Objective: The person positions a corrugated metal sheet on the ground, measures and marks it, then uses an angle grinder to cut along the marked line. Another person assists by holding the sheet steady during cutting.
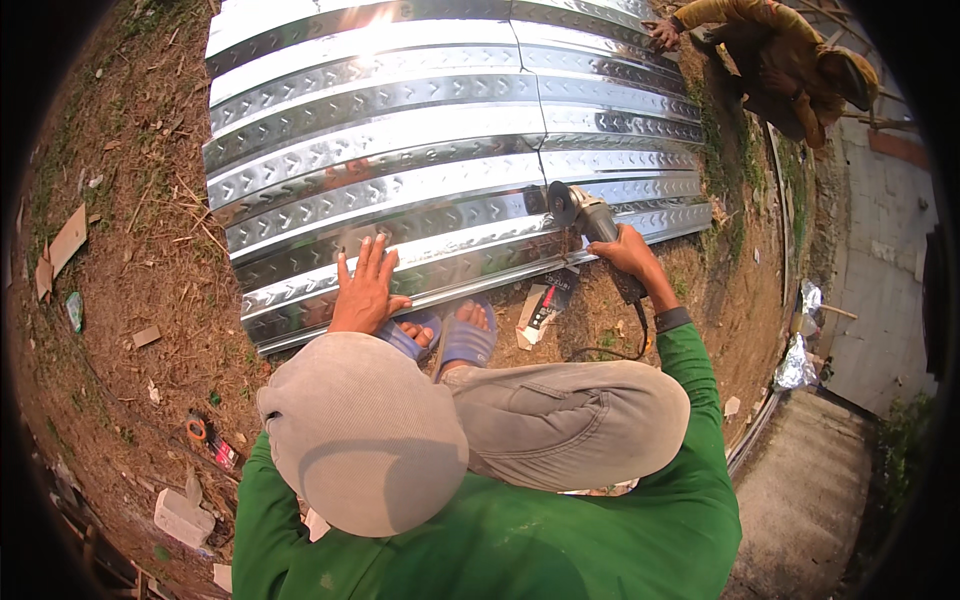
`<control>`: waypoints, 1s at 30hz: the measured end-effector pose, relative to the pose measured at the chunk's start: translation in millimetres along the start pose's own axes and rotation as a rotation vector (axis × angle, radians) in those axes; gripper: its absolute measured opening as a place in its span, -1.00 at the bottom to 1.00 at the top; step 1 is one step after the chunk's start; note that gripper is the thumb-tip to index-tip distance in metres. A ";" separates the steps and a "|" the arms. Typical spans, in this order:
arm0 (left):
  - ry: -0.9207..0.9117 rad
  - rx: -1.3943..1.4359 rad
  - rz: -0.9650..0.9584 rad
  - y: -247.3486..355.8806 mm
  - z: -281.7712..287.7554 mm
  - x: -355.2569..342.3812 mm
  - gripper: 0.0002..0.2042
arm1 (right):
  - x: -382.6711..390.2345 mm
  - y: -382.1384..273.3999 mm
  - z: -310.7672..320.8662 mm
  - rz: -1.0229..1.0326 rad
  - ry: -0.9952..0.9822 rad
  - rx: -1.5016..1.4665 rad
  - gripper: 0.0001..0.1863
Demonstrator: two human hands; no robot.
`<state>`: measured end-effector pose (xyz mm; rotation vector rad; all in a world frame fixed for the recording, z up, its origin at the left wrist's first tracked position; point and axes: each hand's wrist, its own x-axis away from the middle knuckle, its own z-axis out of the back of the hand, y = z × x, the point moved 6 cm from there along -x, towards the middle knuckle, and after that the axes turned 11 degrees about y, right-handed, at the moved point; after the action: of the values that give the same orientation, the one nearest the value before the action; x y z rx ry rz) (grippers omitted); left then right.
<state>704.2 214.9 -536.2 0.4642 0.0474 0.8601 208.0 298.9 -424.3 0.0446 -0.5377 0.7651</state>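
Observation:
My left hand [368, 285] rests open, fingers spread, on the near ribs of a shiny corrugated metal sheet [380, 135]. My right hand [625, 255] grips a black and grey angle grinder [590, 222], whose disc end is over the sheet's near part, at the lower end of a dark, wavy line crossing the ribs. The grinder's black cord loops down onto the dirt. I squat at the sheet's near edge in blue sandals [466, 335], beside a small package [540, 310] on the ground.
A co-worker [770, 70] in yellow-brown clothing crouches at the upper right, one hand at the sheet's edge. Dirt with cardboard scraps [68, 240], a white block [183, 516] and an orange-handled item [197, 428] lies left. A concrete strip [790, 490] and crumpled foil [796, 365] are right.

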 end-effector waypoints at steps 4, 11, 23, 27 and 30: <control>0.005 -0.006 -0.003 1.2 2.2 0.2 0.03 | 0.3 0.6 -1.3 -0.025 -0.015 -0.017 -0.27; 0.028 -0.022 -0.026 1.0 2.2 1.4 0.02 | -0.7 6.4 -7.1 -0.054 -0.016 -0.026 -0.28; 0.006 -0.014 -0.015 0.6 2.5 0.5 0.03 | 2.9 3.4 -5.5 -0.051 -0.008 0.028 -0.28; 0.018 -0.007 -0.019 1.3 2.8 0.4 0.03 | 5.1 2.2 -4.7 -0.055 -0.013 0.021 -0.27; 0.013 -0.001 -0.014 1.1 3.0 0.9 0.03 | 6.8 0.3 -4.1 -0.055 -0.010 0.040 -0.26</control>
<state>704.7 215.1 -532.8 0.4568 0.0621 0.8491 213.7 304.4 -424.6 0.0997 -0.5289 0.7225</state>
